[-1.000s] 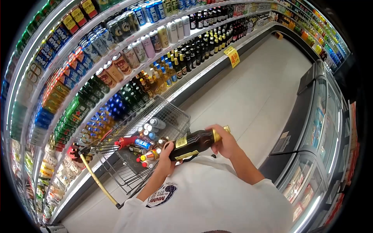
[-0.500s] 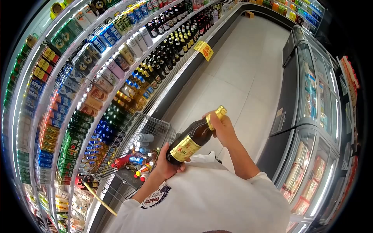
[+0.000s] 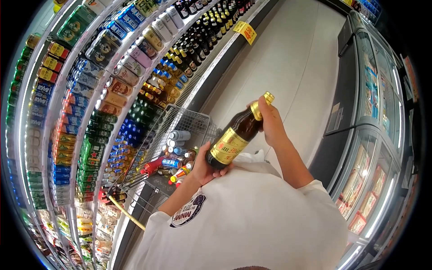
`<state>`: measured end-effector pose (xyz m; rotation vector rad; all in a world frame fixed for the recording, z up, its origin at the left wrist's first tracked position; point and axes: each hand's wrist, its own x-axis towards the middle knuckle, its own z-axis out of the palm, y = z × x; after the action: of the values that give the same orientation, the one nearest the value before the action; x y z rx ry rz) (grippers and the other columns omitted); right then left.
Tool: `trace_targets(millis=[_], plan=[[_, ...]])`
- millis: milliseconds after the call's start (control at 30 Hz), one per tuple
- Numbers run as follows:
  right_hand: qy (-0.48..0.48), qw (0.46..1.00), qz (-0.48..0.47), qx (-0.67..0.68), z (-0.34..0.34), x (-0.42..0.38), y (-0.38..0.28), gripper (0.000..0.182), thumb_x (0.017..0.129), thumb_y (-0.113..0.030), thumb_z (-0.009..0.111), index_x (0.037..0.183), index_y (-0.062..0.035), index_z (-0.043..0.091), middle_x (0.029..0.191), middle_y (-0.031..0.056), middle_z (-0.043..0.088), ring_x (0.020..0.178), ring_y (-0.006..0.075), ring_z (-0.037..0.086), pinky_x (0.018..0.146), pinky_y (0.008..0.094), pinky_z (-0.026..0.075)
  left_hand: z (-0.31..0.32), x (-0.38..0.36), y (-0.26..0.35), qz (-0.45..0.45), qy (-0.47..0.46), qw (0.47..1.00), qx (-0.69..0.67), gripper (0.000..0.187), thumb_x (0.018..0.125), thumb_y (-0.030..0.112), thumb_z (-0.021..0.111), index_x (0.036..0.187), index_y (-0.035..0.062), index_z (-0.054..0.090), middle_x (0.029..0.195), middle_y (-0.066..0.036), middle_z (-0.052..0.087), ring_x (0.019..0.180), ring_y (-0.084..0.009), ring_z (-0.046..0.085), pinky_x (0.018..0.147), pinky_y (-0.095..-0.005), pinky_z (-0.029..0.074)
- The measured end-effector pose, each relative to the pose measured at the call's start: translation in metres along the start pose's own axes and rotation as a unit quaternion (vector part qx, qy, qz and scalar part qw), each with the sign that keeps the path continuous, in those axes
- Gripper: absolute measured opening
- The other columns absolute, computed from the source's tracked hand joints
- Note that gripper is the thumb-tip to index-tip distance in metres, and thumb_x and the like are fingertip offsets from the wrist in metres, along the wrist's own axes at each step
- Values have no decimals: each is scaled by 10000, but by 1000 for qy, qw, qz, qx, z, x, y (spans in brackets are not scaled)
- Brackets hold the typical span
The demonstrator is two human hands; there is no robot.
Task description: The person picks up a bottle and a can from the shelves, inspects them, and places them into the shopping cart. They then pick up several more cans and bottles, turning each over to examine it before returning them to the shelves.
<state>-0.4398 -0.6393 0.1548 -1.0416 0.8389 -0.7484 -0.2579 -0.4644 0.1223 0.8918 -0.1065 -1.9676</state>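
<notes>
A dark brown beer bottle (image 3: 231, 145) with a yellow label and gold foil neck lies tilted across my hands, its label facing up toward me. My left hand (image 3: 206, 167) cups the base, thumb along one side and fingertips showing beneath. Around the neck, just under the gold cap, my right hand (image 3: 268, 118) is closed. To the left of the bottle stands a wire shopping cart (image 3: 191, 118) holding several cans and bottles, among them a blue can (image 3: 172, 163) and a red bottle (image 3: 153, 166).
Curved shelves (image 3: 148, 67) packed with drink cans and bottles fill the left side. A yellow price sign (image 3: 245, 31) hangs at the shelf edge. Glass-topped freezers (image 3: 360, 175) line the right, with a tiled aisle floor (image 3: 288, 58) between.
The bottle and both hands appear slightly higher and further right. The whole view has shifted, with the cart and shelves displaced too. The grip on the bottle is the same.
</notes>
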Motion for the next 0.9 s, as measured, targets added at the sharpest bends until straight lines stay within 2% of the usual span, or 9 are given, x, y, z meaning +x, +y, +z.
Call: trace_targets(millis=[267, 400, 600, 700, 800, 900], plan=[[43, 998, 41, 3, -23, 4, 9, 505, 983, -565, 445, 894, -116, 659, 670, -51, 570, 519, 28, 438, 444, 206, 296, 6, 16, -4, -39, -7, 998, -50, 823, 898, 722, 342, 1300, 22, 505, 910, -243, 641, 475, -173, 530, 345, -207, 378], [59, 996, 63, 12, -47, 10, 10, 504, 960, -588, 479, 884, -124, 661, 664, -54, 565, 512, 26, 425, 440, 208, 286, 21, 34, -11, -36, 0, 999, -40, 814, 910, 709, 323, 1288, 15, 519, 908, -238, 657, 500, -156, 544, 363, -198, 371], [68, 992, 106, -7, -96, 31, 6, 398, 901, -524, 624, 845, -130, 616, 671, -56, 545, 514, 33, 424, 441, 210, 287, 41, 78, -25, -58, -1, 996, -60, 866, 876, 756, 321, 1259, 9, 534, 869, -260, 646, 452, -173, 539, 337, -202, 373], [63, 990, 127, 6, -113, 44, -6, 367, 872, -484, 677, 869, -127, 593, 694, -48, 543, 533, 48, 457, 459, 219, 336, 55, 95, -29, -62, -4, 997, -43, 885, 867, 769, 301, 1216, -3, 557, 832, -266, 643, 427, -176, 526, 331, -200, 366], [55, 992, 116, 17, -122, 53, -16, 327, 891, -430, 671, 905, -115, 583, 750, -15, 587, 592, 73, 527, 531, 236, 430, 67, 106, -29, -61, -16, 997, -47, 902, 861, 777, 287, 1187, -15, 568, 802, -269, 640, 419, -179, 524, 332, -210, 374], [33, 997, 54, 47, -128, 63, -9, 285, 918, -370, 648, 914, -92, 583, 813, 32, 635, 684, 105, 594, 632, 262, 494, 77, 114, -24, -57, -10, 997, -45, 902, 857, 778, 291, 1185, -15, 567, 785, -268, 639, 420, -186, 529, 332, -223, 383]])
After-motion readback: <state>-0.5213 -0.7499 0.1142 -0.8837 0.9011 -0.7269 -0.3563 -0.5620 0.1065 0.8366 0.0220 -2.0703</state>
